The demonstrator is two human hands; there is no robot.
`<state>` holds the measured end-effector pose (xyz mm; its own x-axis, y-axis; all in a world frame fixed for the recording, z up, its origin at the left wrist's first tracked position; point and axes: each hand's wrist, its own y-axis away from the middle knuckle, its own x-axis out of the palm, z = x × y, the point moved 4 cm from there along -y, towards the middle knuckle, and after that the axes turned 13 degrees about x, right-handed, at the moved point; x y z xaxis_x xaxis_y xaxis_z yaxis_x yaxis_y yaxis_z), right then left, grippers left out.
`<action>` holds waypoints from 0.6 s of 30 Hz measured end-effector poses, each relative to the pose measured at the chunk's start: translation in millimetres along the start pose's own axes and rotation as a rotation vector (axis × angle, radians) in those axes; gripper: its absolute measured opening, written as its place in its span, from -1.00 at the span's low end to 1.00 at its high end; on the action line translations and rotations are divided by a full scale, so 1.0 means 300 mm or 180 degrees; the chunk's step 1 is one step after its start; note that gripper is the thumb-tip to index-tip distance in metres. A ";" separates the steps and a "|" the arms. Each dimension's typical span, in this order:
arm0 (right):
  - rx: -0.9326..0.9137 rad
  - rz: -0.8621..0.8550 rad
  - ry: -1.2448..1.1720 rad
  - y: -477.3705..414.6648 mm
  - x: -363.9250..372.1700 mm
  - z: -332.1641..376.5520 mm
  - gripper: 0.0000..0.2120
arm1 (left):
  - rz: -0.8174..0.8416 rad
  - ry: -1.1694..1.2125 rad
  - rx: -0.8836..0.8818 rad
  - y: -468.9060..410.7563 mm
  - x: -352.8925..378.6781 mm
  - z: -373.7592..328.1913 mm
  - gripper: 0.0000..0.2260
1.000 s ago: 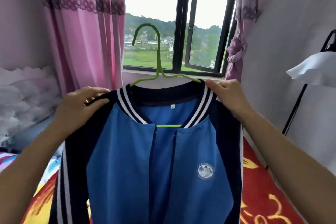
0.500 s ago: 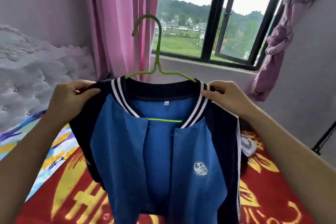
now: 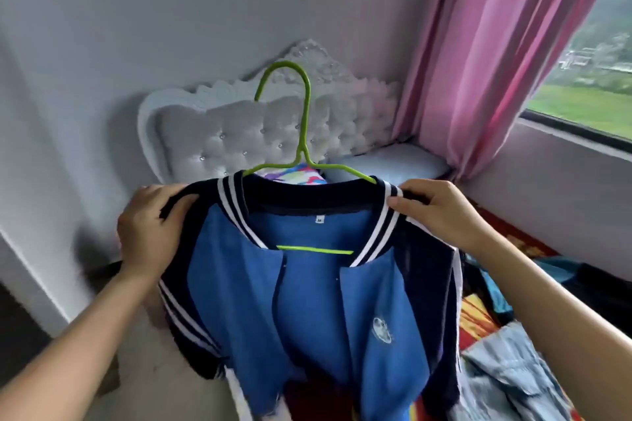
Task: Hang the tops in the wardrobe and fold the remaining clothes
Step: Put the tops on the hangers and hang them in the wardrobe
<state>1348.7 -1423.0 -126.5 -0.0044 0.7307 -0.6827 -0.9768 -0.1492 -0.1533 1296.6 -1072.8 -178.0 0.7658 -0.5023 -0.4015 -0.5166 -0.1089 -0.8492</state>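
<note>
Before the headboard [image 3: 239,133] now, window [image 3: 581,102] swung rightward, hands [image 3: 150,225] [image 3: 441,212] gripping jacket [image 3: 307,318] shoulders on hanger [image 3: 302,113]

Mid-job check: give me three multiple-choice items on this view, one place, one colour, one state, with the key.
1. Where is the lower bar of the hanger?
A. inside the neck opening of the jacket
B. on the floor
C. over a rail

2. What colour is the hanger?
A. white
B. pink
C. green

3. How is the jacket held?
A. by one hand alone
B. both hands grip its shoulders
C. no hand touches it

Key: 1 A, the bar shows between the striped collar edges. 2 C, its hook stands bright green before the headboard. 3 B, the left hand and right hand each grip a shoulder.
</note>
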 end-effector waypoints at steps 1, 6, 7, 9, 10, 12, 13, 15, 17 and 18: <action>-0.0049 0.0150 0.0011 -0.010 0.045 0.050 -0.77 | -0.0139 -0.0077 -0.0064 0.005 -0.057 0.046 -0.87; -0.0272 0.0827 0.0256 -0.021 0.332 0.384 -0.60 | -0.0849 -0.0325 0.0256 0.020 -0.396 0.280 -0.83; -0.0260 0.0940 0.0167 -0.016 0.386 0.442 -0.62 | -0.0984 -0.0420 0.0369 0.018 -0.455 0.322 -0.85; -0.0172 0.1066 -0.0220 -0.021 0.520 0.558 -0.64 | -0.1112 -0.0657 0.0424 0.015 -0.591 0.434 -0.85; -0.0145 0.1021 -0.0378 -0.023 0.583 0.612 -0.61 | -0.1093 -0.0805 0.0382 0.013 -0.649 0.494 -0.85; -0.0209 0.0800 -0.0556 -0.023 0.716 0.741 -0.57 | -0.0806 -0.1167 0.0070 0.004 -0.776 0.621 -0.78; -0.0288 0.0751 -0.0571 -0.015 0.818 0.827 -0.56 | -0.0563 -0.1383 -0.0205 0.018 -0.865 0.706 -0.73; -0.0359 0.0747 -0.0626 0.001 0.962 0.940 -0.53 | -0.0149 -0.1624 -0.0804 0.047 -0.974 0.833 -0.63; -0.0336 0.0832 -0.0668 0.009 1.102 1.021 -0.51 | 0.0066 -0.1643 -0.1281 0.094 -1.081 0.918 -0.51; -0.0315 0.0904 -0.0712 0.012 1.162 1.056 -0.50 | 0.0092 -0.1668 -0.1344 0.121 -1.126 0.944 -0.48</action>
<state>1275.9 -957.7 -138.7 -0.3295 0.7769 -0.5366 -0.9047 -0.4224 -0.0560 1127.7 -664.2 -170.2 0.7790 -0.0389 -0.6259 -0.5635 -0.4811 -0.6715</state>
